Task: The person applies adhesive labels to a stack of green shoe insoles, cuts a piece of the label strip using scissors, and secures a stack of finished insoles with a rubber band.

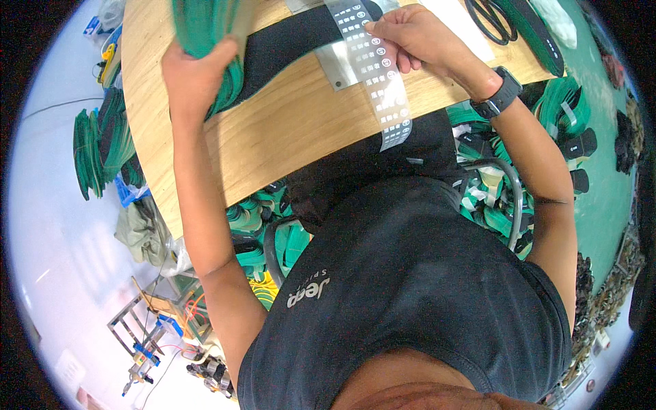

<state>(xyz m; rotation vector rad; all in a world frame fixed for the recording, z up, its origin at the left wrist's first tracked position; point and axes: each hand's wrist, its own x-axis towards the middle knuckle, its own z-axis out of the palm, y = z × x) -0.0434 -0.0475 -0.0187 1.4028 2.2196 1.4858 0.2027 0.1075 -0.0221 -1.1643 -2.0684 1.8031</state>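
My left hand [195,78] is closed round a bundle of green webbing [205,24], partly blurred, at the table's far left. A wide black band [287,51] runs from beside that bundle towards the right. My right hand [420,41], with a black watch on its wrist, pinches the edge of a long clear strip of printed labels [386,89] between thumb and fingers. This strip crosses the black band and hangs down over the table's near edge. Under it lies a flat metal plate [331,66] with a small hole near its corner.
The light wooden table [273,154] curves across the front. At its far right lie a black cord loop [492,24] and a dark green-edged strap [533,34]. Bundles of green webbing [564,109] are piled on the floor, and more hang at the left [102,147].
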